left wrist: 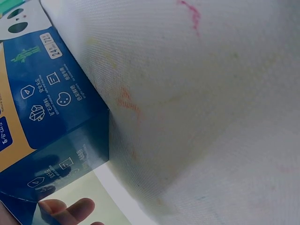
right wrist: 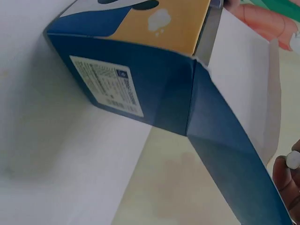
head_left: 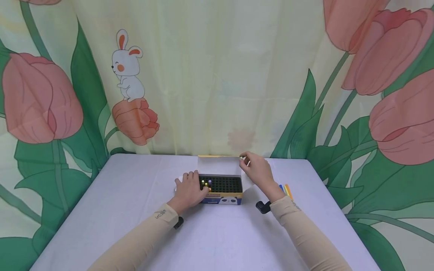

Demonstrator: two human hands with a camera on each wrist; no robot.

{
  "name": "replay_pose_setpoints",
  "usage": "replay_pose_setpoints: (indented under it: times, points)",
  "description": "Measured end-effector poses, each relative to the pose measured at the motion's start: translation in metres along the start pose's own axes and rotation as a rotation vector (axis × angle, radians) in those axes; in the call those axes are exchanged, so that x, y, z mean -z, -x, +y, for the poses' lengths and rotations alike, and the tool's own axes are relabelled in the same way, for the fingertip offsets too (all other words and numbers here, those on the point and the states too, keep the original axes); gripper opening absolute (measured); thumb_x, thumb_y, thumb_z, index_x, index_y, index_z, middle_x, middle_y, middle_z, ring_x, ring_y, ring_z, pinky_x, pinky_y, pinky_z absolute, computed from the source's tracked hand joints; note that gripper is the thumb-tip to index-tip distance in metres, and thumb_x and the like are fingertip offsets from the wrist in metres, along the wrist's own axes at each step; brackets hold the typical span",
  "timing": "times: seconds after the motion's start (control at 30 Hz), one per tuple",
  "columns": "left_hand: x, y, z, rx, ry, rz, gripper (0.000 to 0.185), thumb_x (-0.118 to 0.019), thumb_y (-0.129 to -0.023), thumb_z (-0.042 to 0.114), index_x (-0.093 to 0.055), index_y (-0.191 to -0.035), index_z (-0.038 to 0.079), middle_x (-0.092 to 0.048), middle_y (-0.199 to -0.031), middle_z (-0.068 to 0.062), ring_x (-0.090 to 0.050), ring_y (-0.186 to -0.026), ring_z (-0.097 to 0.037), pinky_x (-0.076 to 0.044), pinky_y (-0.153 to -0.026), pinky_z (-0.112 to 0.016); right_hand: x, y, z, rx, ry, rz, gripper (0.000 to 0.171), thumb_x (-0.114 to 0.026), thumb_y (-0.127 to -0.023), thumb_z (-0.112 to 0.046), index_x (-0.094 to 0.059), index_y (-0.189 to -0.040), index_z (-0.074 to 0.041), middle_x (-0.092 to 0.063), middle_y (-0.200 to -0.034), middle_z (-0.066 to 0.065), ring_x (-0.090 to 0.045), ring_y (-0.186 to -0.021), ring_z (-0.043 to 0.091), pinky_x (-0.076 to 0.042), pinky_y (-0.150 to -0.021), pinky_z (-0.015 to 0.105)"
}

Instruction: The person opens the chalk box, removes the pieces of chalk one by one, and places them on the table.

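1. Resting on the left end of the box (head_left: 221, 192), the left hand (head_left: 188, 190) lies flat, fingers fairly straight over the edge near the black tray; it steadies the box rather than grips it.
2. Box sits mid-bench (head_left: 135, 210), lid flap (head_left: 218, 165) open and standing up at the back. One box, one tray of holes, mostly empty.
3. Crayons in tray (head_left: 205, 183): about three or four coloured tips at the left end; exact count too small to tell.
4. Right hand (head_left: 257, 171) is raised by the lid's right corner, fingers pinching a small pale stick, probably a crayon (head_left: 242, 158); right wrist view shows its white tip (right wrist: 293, 160).
5. Loose crayons (head_left: 286, 190) on the bench right of the right wrist: roughly three (blue, yellow, orange), partly hidden by the sleeve.
6. Risk, as I judge it: sleeve may sweep the loose crayons off the bench edge; the hand may knock the lid flap and shift the box; a thin stick could snap if forced in at an angle.
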State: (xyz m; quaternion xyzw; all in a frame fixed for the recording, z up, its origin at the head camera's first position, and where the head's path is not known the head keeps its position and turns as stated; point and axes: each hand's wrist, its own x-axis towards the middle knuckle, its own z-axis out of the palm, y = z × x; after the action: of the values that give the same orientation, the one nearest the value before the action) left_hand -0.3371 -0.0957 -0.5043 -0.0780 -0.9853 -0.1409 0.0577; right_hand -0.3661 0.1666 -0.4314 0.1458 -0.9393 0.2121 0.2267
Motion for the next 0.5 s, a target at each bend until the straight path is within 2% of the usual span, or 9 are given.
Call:
replay_pose_setpoints:
  times: [0.5]
  points:
    - [0.001, -0.001, 0.000, -0.003, 0.007, -0.015, 0.087, -0.050, -0.087, 0.053, -0.042, -0.150, -0.008, -0.055, -0.140, -0.027, -0.049, -0.129, -0.043, -0.035, -0.099, -0.074, 0.003, 0.005, 0.024, -0.076, -0.046, 0.033, 0.020, -0.064, -0.097, -0.022, -0.074, -0.111, -0.012, -0.070, -0.078, 0.001, -0.059, -0.063, 0.015, -0.045, -0.057, 0.031]
